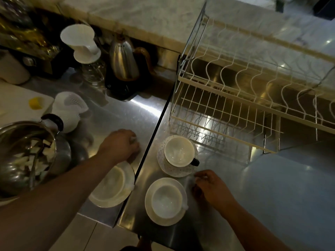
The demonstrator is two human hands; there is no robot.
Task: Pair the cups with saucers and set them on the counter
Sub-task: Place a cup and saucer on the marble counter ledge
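Three cup-and-saucer pairs sit on the steel tabletop. Far pair: white cup with dark handle on a dotted saucer, just in front of the wire dish rack. Near pair: plain cup on plain saucer. Third cup and saucer lie left of the seam, partly under my left forearm. My left hand rests knuckles-up beyond that saucer, fingers curled; what its grip holds I cannot tell. My right hand sits just right of the near saucer, fingers loosely bent, pinching nothing visible. Pot at left edge.
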